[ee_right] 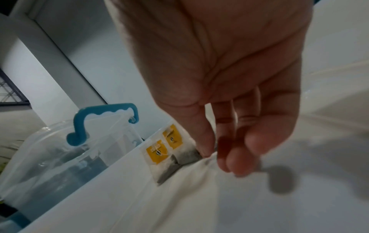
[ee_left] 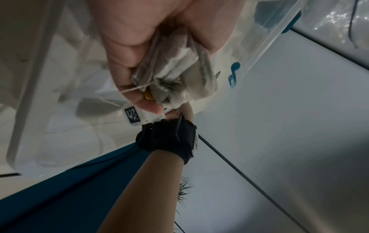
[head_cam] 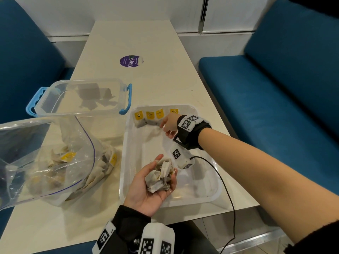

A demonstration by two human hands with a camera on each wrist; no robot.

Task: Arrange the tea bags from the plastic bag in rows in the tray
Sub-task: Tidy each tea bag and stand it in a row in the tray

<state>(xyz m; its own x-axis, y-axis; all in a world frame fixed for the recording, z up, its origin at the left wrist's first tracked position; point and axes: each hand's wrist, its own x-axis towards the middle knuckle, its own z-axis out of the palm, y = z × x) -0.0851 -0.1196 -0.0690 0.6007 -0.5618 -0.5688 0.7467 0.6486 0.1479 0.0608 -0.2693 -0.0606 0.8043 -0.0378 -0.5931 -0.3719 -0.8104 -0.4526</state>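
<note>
Tea bags (head_cam: pixel 149 119) with yellow tags sit in a row along the tray's (head_cam: pixel 185 202) far wall. Right hand (head_cam: pixel 169 125) reaches there, fingertips apparently pinching one bag; view blurred. Left hand (head_cam: pixel 148 189), palm up, cradles a clump of tea bags (head_cam: pixel 159 176). Plastic bag (head_cam: pixel 55 162) lies left on the counter (head_cam: pixel 128 41).

The head view looks down and forward from above the near end of the table (head_cam: pixel 132 39), taking in both hands over the tray (head_cam: pixel 211 197). The left wrist view sits close under the left hand (ee_left: pixel 139 47), facing along the palm toward the right forearm. The right wrist view looks along the right hand (ee_right: pixel 229 66) at the tray's far row. All three share the tray; the box (ee_right: pixel 83 141) shows in each.
</note>
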